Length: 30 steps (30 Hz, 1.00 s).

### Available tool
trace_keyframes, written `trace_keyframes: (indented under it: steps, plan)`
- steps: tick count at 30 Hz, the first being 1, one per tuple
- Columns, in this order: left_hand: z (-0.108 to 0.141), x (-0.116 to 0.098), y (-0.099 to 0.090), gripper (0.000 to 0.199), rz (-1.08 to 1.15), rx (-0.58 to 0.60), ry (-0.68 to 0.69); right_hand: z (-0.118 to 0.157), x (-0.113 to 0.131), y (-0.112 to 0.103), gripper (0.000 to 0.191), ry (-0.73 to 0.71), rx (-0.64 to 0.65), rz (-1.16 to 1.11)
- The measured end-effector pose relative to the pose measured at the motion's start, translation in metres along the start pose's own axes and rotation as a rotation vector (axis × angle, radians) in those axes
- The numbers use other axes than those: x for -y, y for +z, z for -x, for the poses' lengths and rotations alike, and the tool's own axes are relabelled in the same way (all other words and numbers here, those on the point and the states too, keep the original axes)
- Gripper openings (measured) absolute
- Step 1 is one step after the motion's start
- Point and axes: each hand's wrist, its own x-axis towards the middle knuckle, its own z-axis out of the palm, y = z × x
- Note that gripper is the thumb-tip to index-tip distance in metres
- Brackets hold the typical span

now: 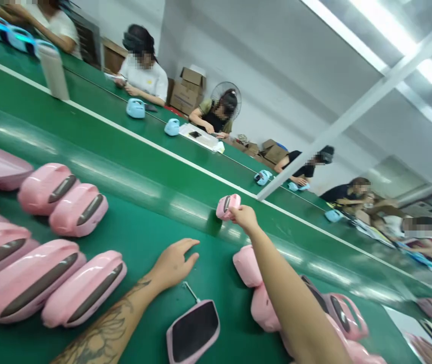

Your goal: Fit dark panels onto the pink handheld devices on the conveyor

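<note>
1. Grip of your right hand (244,217) is clamped on a small pink plastic housing (228,206) with a dark oval window. You hold that housing over the green desk (151,227), just beside its white stripe.
2. Grip of your left hand (174,263) stands apart, fingers spread and holding nothing, over the desk. A tattoo (102,328) covers your left forearm.
3. Pink housing with a black panel (193,331) lies just below your left hand, a thin metal rod (191,291) sticking out of its top.
4. Larger glossy pink housings (26,283) lie in rows to the left of your hands, each with a dark oval window.
5. Pink padded pieces (248,265) lie under your right forearm, beside another pink housing (346,316).
6. Beyond the stripe, a seated co-worker (142,71) works with light blue housings (136,108) nearby. A white bottle (52,71) stands on the far desk, and cardboard boxes (187,91) and a fan (226,101) stand behind.
</note>
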Motion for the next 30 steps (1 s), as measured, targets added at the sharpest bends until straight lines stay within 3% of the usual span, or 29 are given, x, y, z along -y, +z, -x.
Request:
trace_keyframes:
  steps: [4,8,14,17,21,24,27,30]
  plan:
    - [-0.005,0.007,0.002,0.045,-0.113,0.013,0.015,-0.020,-0.011,0.006,0.040,0.026,0.016,0.085]
    - [-0.006,0.009,0.004,0.045,-0.138,0.002,0.034,-0.025,-0.042,-0.014,0.041,0.042,0.052,0.193]
    - [-0.008,0.003,0.007,0.033,0.017,-0.083,0.004,0.013,-0.107,-0.046,0.035,0.166,0.250,0.321]
    - [-0.008,-0.002,0.008,0.028,0.126,-0.115,-0.029,0.035,-0.122,-0.050,0.033,0.112,0.319,0.276]
    - [-0.007,-0.006,0.010,0.039,0.219,-0.052,-0.066,0.055,-0.105,-0.054,0.022,-0.104,0.297,0.132]
    - [-0.006,-0.012,0.010,0.071,0.402,0.079,-0.086,0.067,-0.071,-0.049,0.027,-0.291,0.188,0.039]
    - [-0.004,-0.019,0.008,0.103,0.701,0.200,-0.135,0.076,-0.033,-0.031,0.028,-0.417,0.109,-0.047]
    - [-0.005,-0.024,0.004,0.098,0.883,0.156,-0.171,0.091,-0.011,-0.008,0.034,-0.454,0.063,-0.124]
